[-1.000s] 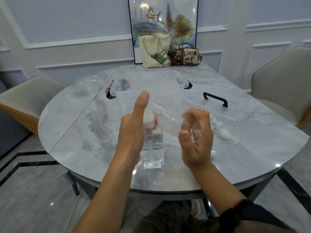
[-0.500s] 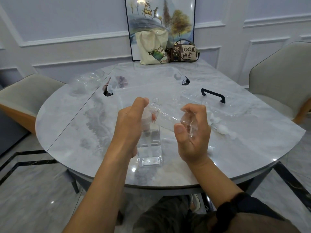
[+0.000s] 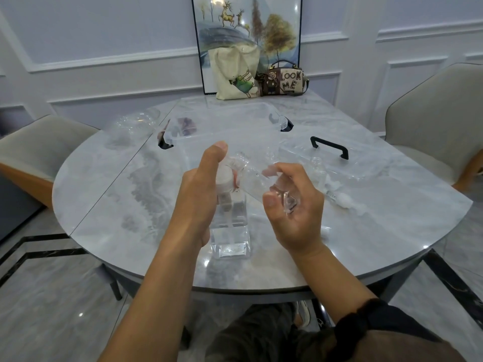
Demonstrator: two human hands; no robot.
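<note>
A clear square bottle (image 3: 231,231) with a white pump cap stands near the table's front edge. My left hand (image 3: 201,194) grips its upper part, thumb raised, and hides most of the cap. My right hand (image 3: 292,205) holds a small empty clear bottle (image 3: 254,178) by its base. That bottle lies tilted, its open neck pointing up and left, close beside the pump cap.
A clear storage bin (image 3: 224,126) with black latches sits behind the hands, and its lid (image 3: 339,158) with a black handle lies to the right. More small clear bottles (image 3: 320,169) and white caps (image 3: 343,199) lie right of my hand. Bags lean at the table's back edge. Chairs flank the table.
The small bottle's neck has moved closer to the pump cap. My left thumb bent down onto the cap half a second ago and is raised again now.
</note>
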